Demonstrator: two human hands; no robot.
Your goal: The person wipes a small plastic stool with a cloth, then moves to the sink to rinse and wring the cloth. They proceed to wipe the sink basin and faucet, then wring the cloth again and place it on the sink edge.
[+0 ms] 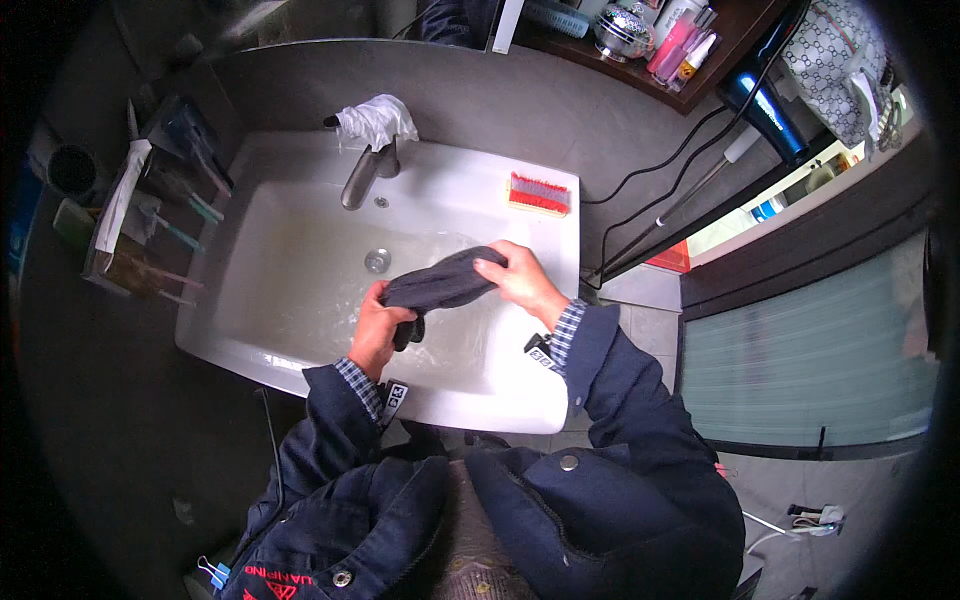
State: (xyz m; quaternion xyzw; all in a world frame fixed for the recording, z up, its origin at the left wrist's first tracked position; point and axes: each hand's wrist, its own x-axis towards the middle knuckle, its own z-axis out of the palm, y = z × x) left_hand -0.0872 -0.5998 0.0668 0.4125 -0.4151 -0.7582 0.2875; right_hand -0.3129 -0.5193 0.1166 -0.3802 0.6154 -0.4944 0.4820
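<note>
A dark grey piece of cloth (448,283), perhaps a sock, is stretched between my two hands above the white washbasin (517,375). My left hand (377,330) grips its lower left end, where a darker fold hangs beneath the fingers. The upper right end is pinched in my right hand (525,279), thumb on top. Cloudy water covers at least part of the basin's floor around the metal drain (378,260). Beyond the hands stands a metal faucet (367,174) with a white cloth (377,120) draped over its handle.
A scrub brush (538,195) with red and pale bristles lies on the basin's right back corner. Toothbrushes (196,210) stick out from a wall holder at the left. A blue hair dryer (769,112) and its cord hang at the right, near a shelf (660,82) of toiletries.
</note>
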